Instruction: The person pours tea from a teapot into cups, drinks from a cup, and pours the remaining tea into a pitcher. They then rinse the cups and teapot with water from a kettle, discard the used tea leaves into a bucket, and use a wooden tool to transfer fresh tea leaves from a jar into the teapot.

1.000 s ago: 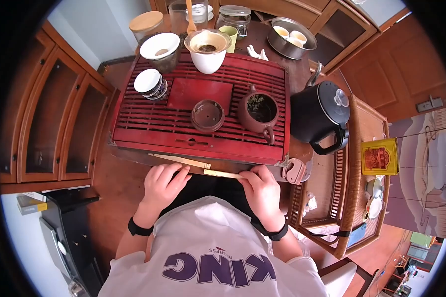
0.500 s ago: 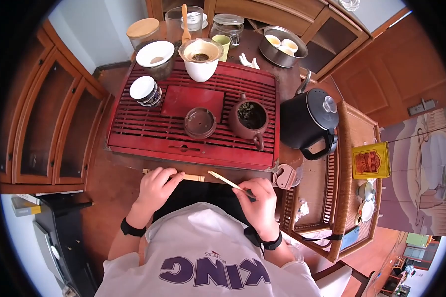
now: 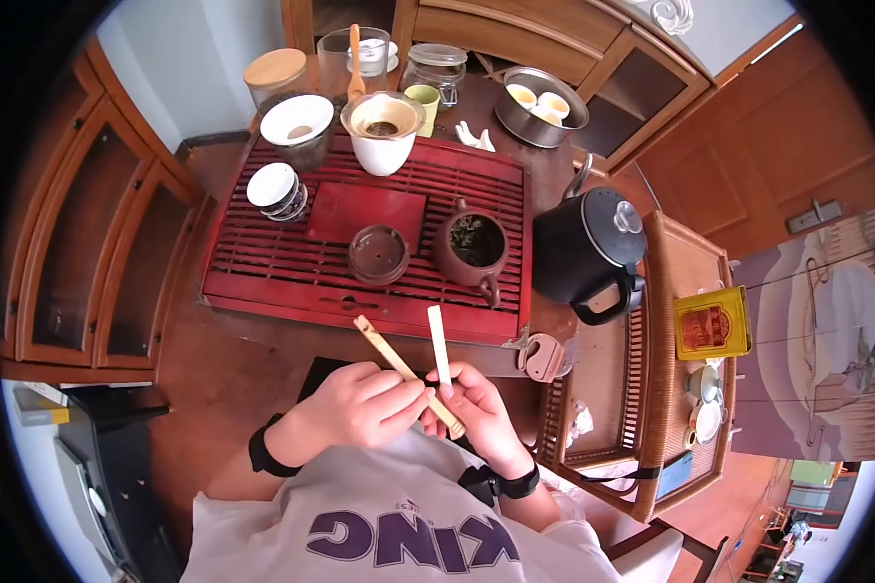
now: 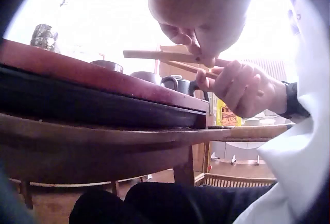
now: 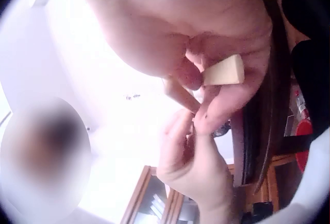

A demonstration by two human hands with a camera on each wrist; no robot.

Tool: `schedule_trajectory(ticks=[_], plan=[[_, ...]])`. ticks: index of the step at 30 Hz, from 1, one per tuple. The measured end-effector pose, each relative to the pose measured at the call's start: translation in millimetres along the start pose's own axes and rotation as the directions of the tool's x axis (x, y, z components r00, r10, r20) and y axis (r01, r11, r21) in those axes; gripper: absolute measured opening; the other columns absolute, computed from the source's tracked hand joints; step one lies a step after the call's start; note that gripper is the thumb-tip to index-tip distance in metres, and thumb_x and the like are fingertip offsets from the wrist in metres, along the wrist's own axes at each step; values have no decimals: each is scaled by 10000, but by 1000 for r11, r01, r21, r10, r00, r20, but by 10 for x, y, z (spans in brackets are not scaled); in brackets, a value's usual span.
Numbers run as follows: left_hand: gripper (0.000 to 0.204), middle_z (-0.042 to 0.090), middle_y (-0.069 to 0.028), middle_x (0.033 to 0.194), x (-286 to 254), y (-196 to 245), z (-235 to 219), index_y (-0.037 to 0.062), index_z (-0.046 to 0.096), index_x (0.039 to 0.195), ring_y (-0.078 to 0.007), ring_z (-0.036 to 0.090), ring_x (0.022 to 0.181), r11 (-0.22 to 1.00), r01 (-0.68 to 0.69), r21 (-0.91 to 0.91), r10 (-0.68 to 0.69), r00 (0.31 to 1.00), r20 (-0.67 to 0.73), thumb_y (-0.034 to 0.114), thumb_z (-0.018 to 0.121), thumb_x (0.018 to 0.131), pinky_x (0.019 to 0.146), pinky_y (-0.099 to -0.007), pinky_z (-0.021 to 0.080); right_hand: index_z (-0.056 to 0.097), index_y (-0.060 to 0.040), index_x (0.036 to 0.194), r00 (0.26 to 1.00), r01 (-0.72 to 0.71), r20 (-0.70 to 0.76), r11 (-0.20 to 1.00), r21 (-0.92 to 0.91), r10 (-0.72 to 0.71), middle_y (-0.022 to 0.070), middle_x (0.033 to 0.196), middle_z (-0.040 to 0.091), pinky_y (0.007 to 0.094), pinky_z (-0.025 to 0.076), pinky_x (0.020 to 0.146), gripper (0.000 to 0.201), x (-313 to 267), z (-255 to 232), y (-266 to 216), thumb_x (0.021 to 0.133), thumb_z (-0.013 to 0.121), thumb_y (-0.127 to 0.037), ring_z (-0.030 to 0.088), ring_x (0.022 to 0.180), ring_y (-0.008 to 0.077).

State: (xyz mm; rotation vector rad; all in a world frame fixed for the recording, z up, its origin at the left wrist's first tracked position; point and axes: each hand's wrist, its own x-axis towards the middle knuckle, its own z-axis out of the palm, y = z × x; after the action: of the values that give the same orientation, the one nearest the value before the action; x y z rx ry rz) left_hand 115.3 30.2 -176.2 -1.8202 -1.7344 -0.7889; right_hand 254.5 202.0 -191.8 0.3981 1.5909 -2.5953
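Observation:
My left hand [image 3: 360, 403] pinches a slim bamboo stick [image 3: 384, 348] with a notched tip and a banded lower end. It slants from upper left to lower right, its banded end overlapping my right hand [image 3: 484, 416] in the head view. Between thumb and fingers, the right hand holds a paler flat bamboo stick [image 3: 438, 338], pointing up toward the tea tray. Both hands are close together above the lap, in front of the red slatted tea tray [image 3: 292, 293]. In the left wrist view, the left hand's stick [image 4: 154, 55] reaches out past the fingertips.
On the tray stand a brown teapot [image 3: 496, 257] with leaves inside, its round brown companion dish [image 3: 377, 256], stacked cups [image 3: 277, 191] and a white strainer cup [image 3: 384, 151]. A black kettle [image 3: 566, 248] and pink object [image 3: 542, 358] are at the right, beside a wicker cart [image 3: 656, 389].
Both hands have lifted the sticks from the table's front edge and come together. The sticks have turned from nearly level to pointing up and away, now side by side.

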Motion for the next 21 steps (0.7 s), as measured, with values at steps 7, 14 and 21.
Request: schedule_trajectory(ticks=[7,14,21], plan=[[142,626,6,888,200,78,228,51,722,861,-128,569,760,989,-84,-122,81,996,-31,117,730,735,551,-253,467,522,-41,1379,988,-152,34,982,110,149,17,814,623,188,394,518,335,-183,-105,-179,1089,452,-195,504,578,54],[247,647,-77,1042,319,65,221,16,708,1048,-209,638,776,884,255,-392,-315,944,-98,31,746,804,646,-304,532,519,-32,1383,983,93,-154,994,-51,-99,-66,798,481,157,289,543,332,-215,-27,-138,1096,449,-182,386,631,14],[622,467,-136,1275,261,76,300,56,381,1338,-171,596,1021,450,387,-805,-730,678,-83,-66,730,838,772,-284,532,528,-47,1365,937,224,-253,970,-91,-240,-58,882,511,151,338,587,306,-152,80,-141,1088,472,-162,419,681,12]])
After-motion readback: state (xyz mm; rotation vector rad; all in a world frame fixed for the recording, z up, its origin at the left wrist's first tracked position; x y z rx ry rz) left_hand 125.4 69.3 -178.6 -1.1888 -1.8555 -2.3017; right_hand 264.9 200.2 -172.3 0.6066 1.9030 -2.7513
